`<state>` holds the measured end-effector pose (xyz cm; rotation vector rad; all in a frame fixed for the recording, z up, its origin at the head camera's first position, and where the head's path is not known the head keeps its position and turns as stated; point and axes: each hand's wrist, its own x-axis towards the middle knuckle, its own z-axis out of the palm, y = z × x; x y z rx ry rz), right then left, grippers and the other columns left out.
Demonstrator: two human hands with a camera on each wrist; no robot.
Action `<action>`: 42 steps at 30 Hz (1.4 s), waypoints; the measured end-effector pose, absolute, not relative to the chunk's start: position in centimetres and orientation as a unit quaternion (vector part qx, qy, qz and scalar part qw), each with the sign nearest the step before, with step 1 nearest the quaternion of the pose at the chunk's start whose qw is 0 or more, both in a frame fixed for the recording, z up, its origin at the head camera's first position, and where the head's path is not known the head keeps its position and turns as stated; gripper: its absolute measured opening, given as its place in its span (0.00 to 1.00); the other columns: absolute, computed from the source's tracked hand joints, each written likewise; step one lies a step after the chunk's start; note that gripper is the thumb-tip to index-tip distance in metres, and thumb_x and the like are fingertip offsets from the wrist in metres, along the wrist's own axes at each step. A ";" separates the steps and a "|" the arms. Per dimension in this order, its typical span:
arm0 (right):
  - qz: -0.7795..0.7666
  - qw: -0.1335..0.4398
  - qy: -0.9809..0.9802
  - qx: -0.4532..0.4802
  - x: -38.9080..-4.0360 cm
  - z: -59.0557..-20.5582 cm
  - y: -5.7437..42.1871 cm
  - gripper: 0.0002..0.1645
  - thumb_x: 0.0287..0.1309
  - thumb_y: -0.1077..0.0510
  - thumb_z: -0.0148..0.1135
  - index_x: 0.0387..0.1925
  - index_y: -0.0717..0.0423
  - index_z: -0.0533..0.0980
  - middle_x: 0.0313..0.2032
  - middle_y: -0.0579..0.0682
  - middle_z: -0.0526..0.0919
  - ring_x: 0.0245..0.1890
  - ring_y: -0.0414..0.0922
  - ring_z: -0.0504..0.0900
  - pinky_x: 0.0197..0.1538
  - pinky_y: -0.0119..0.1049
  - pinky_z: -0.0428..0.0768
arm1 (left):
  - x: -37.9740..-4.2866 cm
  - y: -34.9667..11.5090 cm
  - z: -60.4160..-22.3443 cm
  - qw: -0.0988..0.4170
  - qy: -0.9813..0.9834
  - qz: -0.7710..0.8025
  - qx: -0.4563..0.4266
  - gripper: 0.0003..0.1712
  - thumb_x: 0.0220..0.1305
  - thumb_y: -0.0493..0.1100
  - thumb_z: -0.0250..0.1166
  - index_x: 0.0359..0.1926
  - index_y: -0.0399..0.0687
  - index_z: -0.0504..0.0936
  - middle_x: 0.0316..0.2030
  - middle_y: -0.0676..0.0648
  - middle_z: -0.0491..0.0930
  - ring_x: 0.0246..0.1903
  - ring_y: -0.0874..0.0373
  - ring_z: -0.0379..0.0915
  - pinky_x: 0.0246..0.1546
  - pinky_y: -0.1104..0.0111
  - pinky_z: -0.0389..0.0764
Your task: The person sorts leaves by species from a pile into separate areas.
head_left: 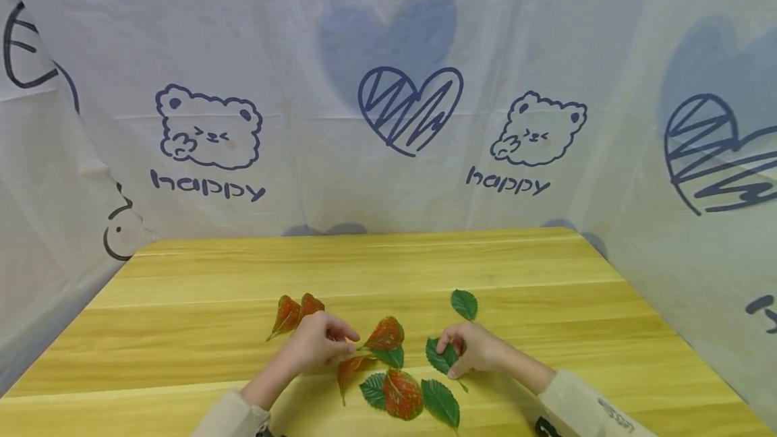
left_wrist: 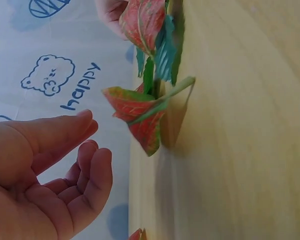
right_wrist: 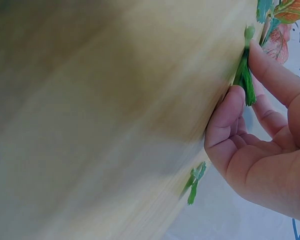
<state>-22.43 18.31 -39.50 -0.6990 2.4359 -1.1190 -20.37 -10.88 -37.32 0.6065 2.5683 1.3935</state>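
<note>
Pinching a green leaf (head_left: 438,360) between thumb and fingers, my right hand (head_left: 476,349) rests low over the wooden table (head_left: 182,356) in the head view I watch from afar. My left hand (head_left: 322,341), relaxed with thumb and fingers parted, hovers beside a curled red leaf (head_left: 348,379), near two red leaves (head_left: 285,316) lying past its knuckles. Between the hands, a broad red leaf (head_left: 385,334) overlaps a darker leaf (head_left: 391,357); nearer the camera, a speckled leaf (head_left: 403,394) sits between two green leaves (head_left: 442,402). A lone leaf (head_left: 464,304) lies beyond my right hand, before a cloth (head_left: 285,39) printed with hearts, bears and the word "happy." From the left wrist, I see the thumb and fingertips spaced apart, just short of the curled red leaf; the broad red leaf shows above it, part of my right hand behind. From the right wrist, I see the green leaf bent between thumb and fingers, close to the wood; whether it touches, I cannot tell. The lone leaf shows lower in that view.
</note>
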 end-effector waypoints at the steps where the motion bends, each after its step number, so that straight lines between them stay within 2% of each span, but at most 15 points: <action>1: -0.396 0.185 0.865 -0.246 -22.4 -39.5 18.3 0.17 0.35 0.74 0.69 0.31 0.61 0.76 0.19 0.47 0.66 0.20 0.41 0.62 0.20 0.27 0.62 | -20.3 -10.9 -37.4 0.086 0.855 0.471 0.201 0.07 0.52 0.31 0.64 0.34 0.32 0.82 0.15 0.49 0.73 0.12 0.62 0.64 0.13 0.71 0.69; 6: -0.392 0.187 0.868 -0.240 -22.3 -39.6 18.3 0.17 0.34 0.74 0.69 0.31 0.60 0.75 0.20 0.48 0.66 0.21 0.41 0.62 0.21 0.27 0.63 | -20.1 -10.7 -37.8 0.107 0.851 0.478 0.190 0.07 0.52 0.32 0.64 0.34 0.34 0.82 0.14 0.49 0.73 0.11 0.64 0.62 0.13 0.71 0.68; 14: -0.400 0.187 0.865 -0.238 -22.4 -39.6 18.3 0.18 0.34 0.74 0.69 0.31 0.61 0.75 0.20 0.48 0.66 0.21 0.41 0.62 0.21 0.26 0.63 | -19.9 -10.3 -38.0 0.112 0.856 0.463 0.202 0.06 0.50 0.29 0.64 0.32 0.32 0.82 0.14 0.49 0.74 0.12 0.62 0.66 0.13 0.71 0.72; 22: -0.401 0.186 0.863 -0.243 -22.3 -39.5 18.2 0.18 0.34 0.75 0.68 0.32 0.62 0.75 0.20 0.48 0.66 0.21 0.42 0.62 0.21 0.27 0.63 | -19.9 -10.1 -38.3 0.124 0.864 0.443 0.206 0.05 0.46 0.29 0.66 0.28 0.36 0.83 0.13 0.52 0.73 0.10 0.67 0.61 0.11 0.77 0.64; 27: -0.401 0.188 0.863 -0.242 -22.4 -39.5 18.2 0.18 0.34 0.75 0.68 0.32 0.62 0.75 0.20 0.48 0.66 0.21 0.42 0.62 0.21 0.27 0.63 | -20.1 -10.3 -38.2 0.123 0.861 0.449 0.204 0.04 0.50 0.31 0.65 0.29 0.36 0.83 0.14 0.50 0.76 0.10 0.66 0.62 0.12 0.75 0.67; 31: -0.399 0.185 0.864 -0.244 -22.4 -39.5 18.3 0.18 0.34 0.74 0.69 0.32 0.62 0.75 0.20 0.48 0.66 0.22 0.42 0.62 0.22 0.27 0.62 | -20.2 -10.3 -38.1 0.129 0.852 0.463 0.206 0.06 0.52 0.35 0.65 0.31 0.35 0.83 0.15 0.48 0.77 0.09 0.66 0.60 0.11 0.75 0.65; 34: -0.395 0.183 0.866 -0.246 -22.4 -39.5 18.3 0.18 0.34 0.74 0.69 0.32 0.61 0.75 0.20 0.48 0.66 0.23 0.43 0.62 0.22 0.27 0.63 | -20.1 -10.1 -38.1 0.141 0.846 0.470 0.208 0.07 0.50 0.36 0.67 0.31 0.36 0.84 0.14 0.49 0.75 0.09 0.67 0.58 0.11 0.76 0.63; 42: -0.394 0.183 0.867 -0.245 -22.5 -39.6 18.3 0.17 0.35 0.74 0.68 0.32 0.61 0.76 0.20 0.47 0.66 0.22 0.42 0.63 0.21 0.27 0.63 | -20.0 -9.9 -38.6 0.143 0.852 0.457 0.210 0.07 0.44 0.34 0.70 0.29 0.39 0.84 0.14 0.52 0.72 0.12 0.65 0.62 0.11 0.74 0.67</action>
